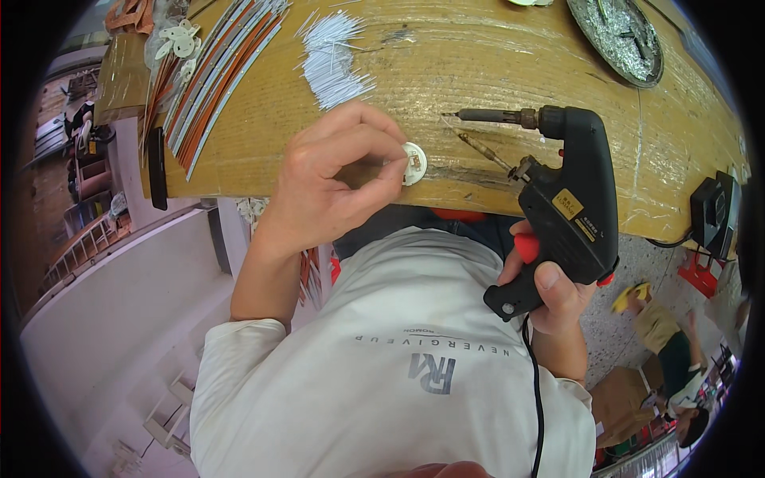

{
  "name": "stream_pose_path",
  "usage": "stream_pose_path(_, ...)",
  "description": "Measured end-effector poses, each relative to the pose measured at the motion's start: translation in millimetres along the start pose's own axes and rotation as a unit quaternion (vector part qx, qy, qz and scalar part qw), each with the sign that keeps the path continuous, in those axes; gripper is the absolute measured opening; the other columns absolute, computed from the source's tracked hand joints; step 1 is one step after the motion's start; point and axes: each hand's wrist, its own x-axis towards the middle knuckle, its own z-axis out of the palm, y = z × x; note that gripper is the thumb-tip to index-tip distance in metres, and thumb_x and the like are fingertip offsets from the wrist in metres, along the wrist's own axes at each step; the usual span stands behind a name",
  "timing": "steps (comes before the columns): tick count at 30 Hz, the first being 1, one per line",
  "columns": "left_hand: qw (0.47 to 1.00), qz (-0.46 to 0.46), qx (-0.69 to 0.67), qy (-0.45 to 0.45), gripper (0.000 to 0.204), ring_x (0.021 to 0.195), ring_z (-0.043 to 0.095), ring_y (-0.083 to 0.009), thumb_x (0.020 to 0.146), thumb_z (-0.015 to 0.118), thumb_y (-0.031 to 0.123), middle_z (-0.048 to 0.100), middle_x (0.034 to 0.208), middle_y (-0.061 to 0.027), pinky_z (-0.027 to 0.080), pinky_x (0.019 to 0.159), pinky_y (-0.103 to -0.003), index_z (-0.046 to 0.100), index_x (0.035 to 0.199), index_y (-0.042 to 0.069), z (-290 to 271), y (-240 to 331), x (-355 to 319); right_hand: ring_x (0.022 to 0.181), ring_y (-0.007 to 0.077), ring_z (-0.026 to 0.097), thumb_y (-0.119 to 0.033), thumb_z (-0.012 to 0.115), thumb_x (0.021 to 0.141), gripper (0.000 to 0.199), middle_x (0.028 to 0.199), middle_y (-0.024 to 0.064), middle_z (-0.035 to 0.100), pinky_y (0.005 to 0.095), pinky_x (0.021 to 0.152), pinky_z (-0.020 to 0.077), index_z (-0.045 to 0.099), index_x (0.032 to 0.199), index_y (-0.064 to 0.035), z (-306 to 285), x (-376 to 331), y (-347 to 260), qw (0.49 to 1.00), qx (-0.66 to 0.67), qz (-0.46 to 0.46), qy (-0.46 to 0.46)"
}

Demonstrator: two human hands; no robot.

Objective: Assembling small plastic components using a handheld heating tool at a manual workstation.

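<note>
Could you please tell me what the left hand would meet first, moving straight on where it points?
Beyond the white disc it holds, the left hand would probably first meet the black soldering gun at its tip end, though depth is unclear.

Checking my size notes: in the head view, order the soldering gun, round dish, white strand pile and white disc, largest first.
Soldering gun
Round dish and white strand pile: too alike to rank
White disc
</note>
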Motion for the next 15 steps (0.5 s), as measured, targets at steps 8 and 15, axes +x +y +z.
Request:
stream_pose_path(8, 1.0, 0.011, -0.016, 0.006, 0.013, 0.085, 0.067, -0.0149, 0.084, 0.076, -0.009, 0.071, 0.102, -0.0121, 0.053, 0.071, -0.026, 0.074, 0.095, -0.004, 1.3, -2.6, -2.5, 0.062, 0.0255, 0.069, -0.034, 0.072, 0.084, 0.066, 0.115, 0.0271, 0.067, 0.0336, 0.055, 0.0588, 0.055, 0.129, 0.0117, 7.0, 9.3, -10.2, 1.0, -0.025, -0.01, -0.005)
stream_pose_path(15, 1.0, 0.019, -0.005, 0.022, 0.025, 0.092, 0.068, -0.0172, 0.083, 0.081, -0.005, 0.071, 0.107, -0.0127, 0.056, 0.078, -0.028, 0.073, 0.107, -0.003, 0.0, 0.5, -8.4, 0.059, 0.0229, 0.066, -0.038, 0.07, 0.085, 0.071, 0.112, 0.0259, 0.067, 0.0321, 0.052, 0.055, 0.054, 0.131, 0.0144, 8.2, 16.6, -15.2, 0.998, -0.04, -0.05, 0.01)
